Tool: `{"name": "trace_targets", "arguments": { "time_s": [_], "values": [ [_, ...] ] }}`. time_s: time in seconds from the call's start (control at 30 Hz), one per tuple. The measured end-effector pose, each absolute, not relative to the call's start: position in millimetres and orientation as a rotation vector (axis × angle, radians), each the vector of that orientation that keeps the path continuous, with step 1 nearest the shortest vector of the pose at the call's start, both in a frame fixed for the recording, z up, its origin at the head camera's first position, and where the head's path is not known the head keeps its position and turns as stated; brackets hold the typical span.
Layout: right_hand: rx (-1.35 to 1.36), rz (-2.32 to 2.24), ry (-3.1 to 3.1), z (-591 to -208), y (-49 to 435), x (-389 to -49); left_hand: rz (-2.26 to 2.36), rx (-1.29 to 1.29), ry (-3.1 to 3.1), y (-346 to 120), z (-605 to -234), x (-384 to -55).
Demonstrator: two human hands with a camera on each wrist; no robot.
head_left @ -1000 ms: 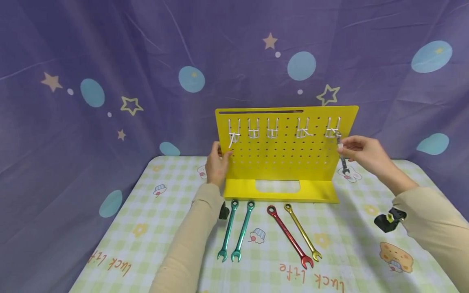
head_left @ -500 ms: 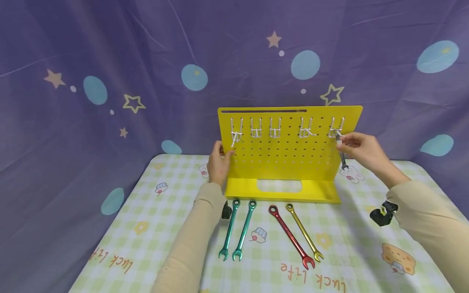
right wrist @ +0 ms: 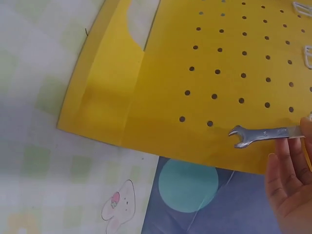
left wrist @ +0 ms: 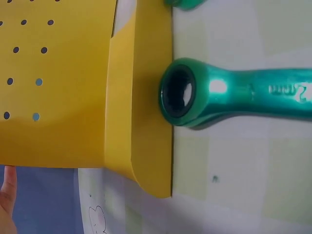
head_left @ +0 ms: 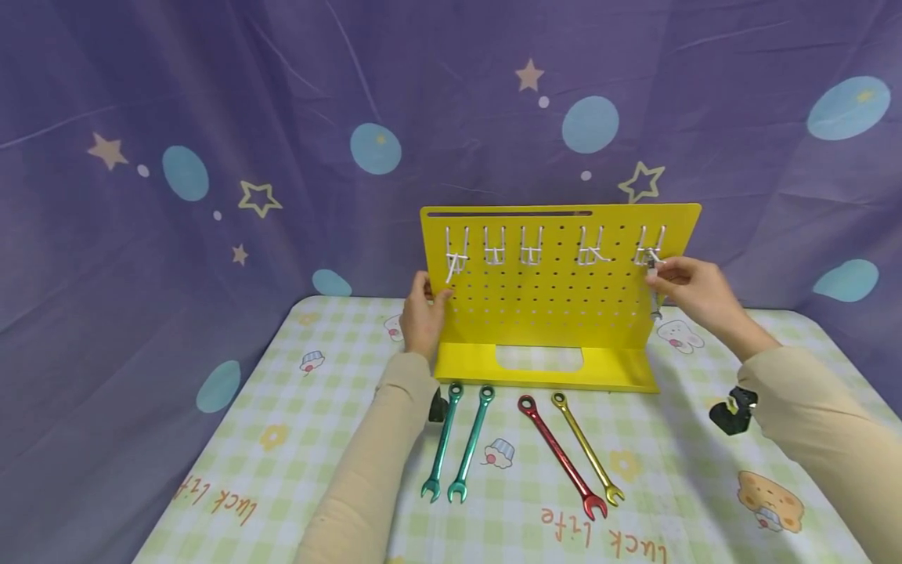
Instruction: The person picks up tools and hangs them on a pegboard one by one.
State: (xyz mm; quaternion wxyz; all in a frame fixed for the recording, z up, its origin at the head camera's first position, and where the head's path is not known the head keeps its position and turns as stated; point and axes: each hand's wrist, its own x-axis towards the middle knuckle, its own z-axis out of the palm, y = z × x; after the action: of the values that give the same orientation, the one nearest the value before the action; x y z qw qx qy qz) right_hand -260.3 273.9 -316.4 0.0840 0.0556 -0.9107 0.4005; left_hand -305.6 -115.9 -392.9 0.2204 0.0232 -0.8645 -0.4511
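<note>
One slim silver metal wrench (right wrist: pixel 265 133), held near-upright by the right end of a yellow perforated metal pegboard (head_left: pixel 550 334); upper end at the rightmost of five white wire hooks (head_left: pixel 532 251), seating unclear. One right hand (head_left: pixel 698 290), fingers pinching that wrench along its upper part. One left hand (head_left: pixel 423 317), fingers gripping the board's left edge, thumb in front. Two green metallic wrenches (head_left: pixel 443 444) (head_left: pixel 472 442), one red metallic wrench (head_left: pixel 560 454), one gold metallic wrench (head_left: pixel 585 446): lying on the checked tabletop (head_left: pixel 317 415), ring ends toward the board's foot. Risks, as judged: a drop, if the pinch loosens before the upper end is well over the wire; a shifted board or dislodged hook, from pushing hard while the left grip slackens.
</note>
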Motion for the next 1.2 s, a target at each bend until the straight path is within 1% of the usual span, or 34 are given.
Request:
{"name": "trace_targets", "arguments": {
  "time_s": [0.23, 0.6, 1.03, 1.2],
  "values": [
    [0.204, 1.187, -2.726, -327.5, 271.9, -257.5, -1.242, 0.080, -2.385, -115.1, -392.7, -304.2],
    [0.304, 1.187, -2.760, -345.5, 269.8, -242.9, -1.226, 0.103, -2.398, -115.9, -391.5, -302.7],
    [0.407, 1.248, -2.849, -386.4, 255.1, -216.2, -1.251, 0.112, -2.406, -111.0, -389.4, -304.2],
    [0.423, 1.290, -2.841, -393.7, 243.8, -204.2, -1.253, 0.127, -2.407, -111.1, -390.1, -304.0]
  ]
}}
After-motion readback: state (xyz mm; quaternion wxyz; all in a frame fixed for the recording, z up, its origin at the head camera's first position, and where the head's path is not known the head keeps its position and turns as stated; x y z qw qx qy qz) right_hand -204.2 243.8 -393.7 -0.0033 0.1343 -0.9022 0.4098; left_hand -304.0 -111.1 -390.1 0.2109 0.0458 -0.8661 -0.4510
